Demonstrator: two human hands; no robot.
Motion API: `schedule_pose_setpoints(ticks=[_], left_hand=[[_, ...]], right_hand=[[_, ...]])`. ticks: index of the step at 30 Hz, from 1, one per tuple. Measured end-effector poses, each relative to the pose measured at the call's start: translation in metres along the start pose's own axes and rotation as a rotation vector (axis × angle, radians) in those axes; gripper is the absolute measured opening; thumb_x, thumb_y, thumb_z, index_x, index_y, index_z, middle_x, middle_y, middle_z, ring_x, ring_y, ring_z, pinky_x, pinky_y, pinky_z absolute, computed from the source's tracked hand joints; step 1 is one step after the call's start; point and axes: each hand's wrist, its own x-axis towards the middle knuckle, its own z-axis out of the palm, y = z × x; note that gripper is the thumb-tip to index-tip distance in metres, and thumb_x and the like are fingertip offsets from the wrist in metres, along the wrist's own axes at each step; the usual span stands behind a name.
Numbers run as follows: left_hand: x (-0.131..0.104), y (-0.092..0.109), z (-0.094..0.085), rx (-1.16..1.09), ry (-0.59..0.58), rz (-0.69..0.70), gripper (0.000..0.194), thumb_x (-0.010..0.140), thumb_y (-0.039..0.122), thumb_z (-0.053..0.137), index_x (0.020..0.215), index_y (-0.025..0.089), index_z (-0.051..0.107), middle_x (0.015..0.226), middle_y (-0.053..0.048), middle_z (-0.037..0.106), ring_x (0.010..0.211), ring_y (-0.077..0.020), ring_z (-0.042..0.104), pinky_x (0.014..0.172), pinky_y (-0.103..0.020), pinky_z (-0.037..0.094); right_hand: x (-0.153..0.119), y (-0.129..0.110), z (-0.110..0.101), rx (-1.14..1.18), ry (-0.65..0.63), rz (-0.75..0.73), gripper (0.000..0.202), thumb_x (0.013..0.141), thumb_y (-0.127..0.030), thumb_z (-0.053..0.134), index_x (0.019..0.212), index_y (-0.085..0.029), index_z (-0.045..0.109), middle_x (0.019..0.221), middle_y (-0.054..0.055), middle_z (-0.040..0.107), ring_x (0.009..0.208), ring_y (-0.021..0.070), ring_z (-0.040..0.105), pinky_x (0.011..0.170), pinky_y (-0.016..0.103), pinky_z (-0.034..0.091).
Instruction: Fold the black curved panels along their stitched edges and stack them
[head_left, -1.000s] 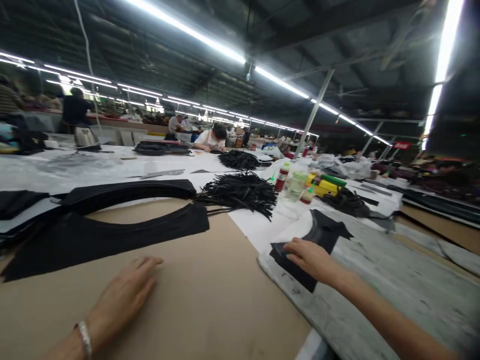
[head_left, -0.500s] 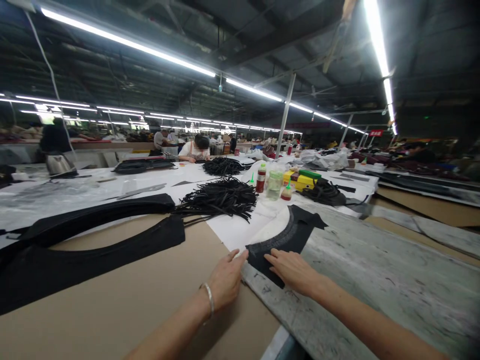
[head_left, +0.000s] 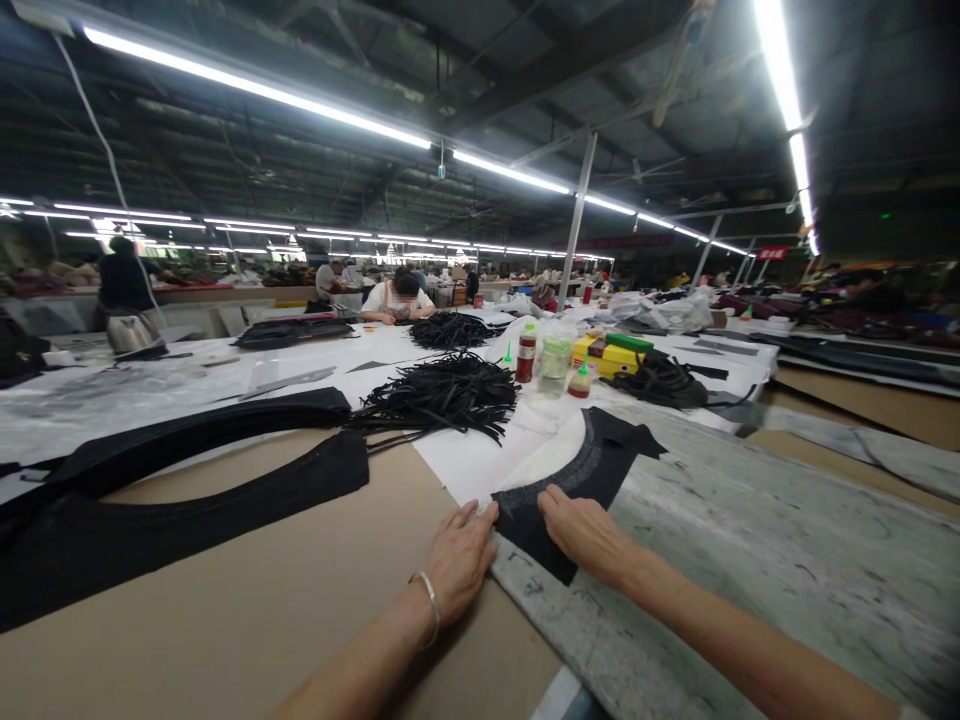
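Head view: a curved black piece [head_left: 611, 460] lies flat on the near left part of a grey slab [head_left: 765, 550]. Its long axis runs aslant, from the near left end beside the left hand [head_left: 461, 560] to the far right end, which finishes in a pointed corner. The hollow edge of the curve faces the far left, towards the white surface of the worktop [head_left: 457, 465].

The left hand reaches forward with fingers extended and slightly apart, its fingertips at the piece's near left corner. The right hand [head_left: 583, 530] is over the middle of the piece, its fingers bent and drawn together; whether they pinch anything, I cannot tell.

To the left, another black piece [head_left: 247, 505] lies on a tan board [head_left: 247, 600], its long axis running roughly left to right, rising towards the right end. Beyond are a heap of black strips [head_left: 442, 390] and a red bottle [head_left: 526, 358].
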Motion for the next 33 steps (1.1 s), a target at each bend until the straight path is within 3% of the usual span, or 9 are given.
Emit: schedule_pose_setpoints(ticks=[4, 7, 12, 14, 23, 28, 33], left_hand=[[0.001, 0.002, 0.004, -0.024, 0.021, -0.010, 0.050, 0.092, 0.030, 0.035, 0.141, 0.018, 0.036, 0.139, -0.004, 0.048, 0.135, -0.0226, 0.030, 0.113, -0.040, 0.023], [0.002, 0.002, 0.006, -0.035, 0.039, -0.018, 0.052, 0.091, 0.026, 0.034, 0.143, 0.018, 0.031, 0.137, -0.004, 0.051, 0.134, -0.0220, 0.032, 0.112, -0.040, 0.025], [0.003, 0.000, 0.008, -0.030, 0.052, -0.020, 0.050, 0.090, 0.021, 0.033, 0.140, 0.015, 0.035, 0.137, -0.006, 0.050, 0.133, -0.0234, 0.034, 0.111, -0.042, 0.027], [0.004, -0.001, 0.009, -0.028, 0.048, -0.017, 0.050, 0.090, 0.020, 0.032, 0.140, 0.014, 0.036, 0.137, -0.006, 0.050, 0.132, -0.0237, 0.035, 0.111, -0.042, 0.028], [0.001, -0.001, 0.009, -0.025, 0.038, -0.039, 0.051, 0.092, 0.025, 0.033, 0.142, 0.015, 0.032, 0.137, -0.006, 0.051, 0.134, -0.0225, 0.032, 0.111, -0.040, 0.026], [-0.002, 0.003, 0.006, -0.009, 0.032, -0.032, 0.049, 0.093, 0.028, 0.034, 0.141, 0.019, 0.035, 0.141, -0.003, 0.046, 0.134, -0.0229, 0.031, 0.111, -0.040, 0.025], [-0.003, 0.008, 0.002, 0.017, 0.014, -0.013, 0.045, 0.094, 0.031, 0.035, 0.139, 0.032, 0.039, 0.140, 0.001, 0.047, 0.134, -0.0236, 0.030, 0.110, -0.043, 0.025]], right_hand=[[-0.013, 0.016, -0.012, 0.043, 0.015, -0.049, 0.019, 0.094, -0.020, 0.039, 0.108, -0.019, 0.051, 0.099, 0.005, 0.057, 0.076, 0.0159, 0.061, 0.060, 0.025, 0.041], [-0.017, 0.011, -0.013, 0.064, 0.003, -0.137, 0.030, 0.091, -0.027, 0.050, 0.120, -0.024, 0.047, 0.103, 0.003, 0.057, 0.088, 0.0175, 0.059, 0.074, 0.029, 0.044], [-0.007, -0.007, -0.007, 0.052, -0.010, -0.134, 0.010, 0.090, -0.020, 0.049, 0.096, -0.020, 0.057, 0.094, 0.005, 0.059, 0.088, 0.0199, 0.058, 0.073, 0.031, 0.043], [-0.002, -0.011, -0.006, 0.052, -0.015, -0.137, 0.014, 0.090, -0.013, 0.045, 0.089, -0.018, 0.057, 0.091, 0.005, 0.059, 0.083, 0.0185, 0.059, 0.071, 0.030, 0.043], [0.001, -0.008, 0.000, 0.215, 0.019, -0.044, 0.018, 0.087, -0.006, 0.040, 0.087, -0.016, 0.055, 0.090, 0.007, 0.058, 0.071, 0.0150, 0.059, 0.060, 0.024, 0.039], [-0.013, 0.023, -0.002, 0.453, 0.163, 0.126, 0.012, 0.085, -0.017, 0.042, 0.085, -0.020, 0.053, 0.086, 0.002, 0.058, 0.070, 0.0133, 0.058, 0.065, 0.025, 0.043], [-0.048, 0.100, -0.002, 0.752, 0.420, 0.470, 0.012, 0.082, -0.028, 0.041, 0.084, -0.022, 0.051, 0.075, 0.002, 0.059, 0.066, 0.0175, 0.060, 0.062, 0.034, 0.050]])
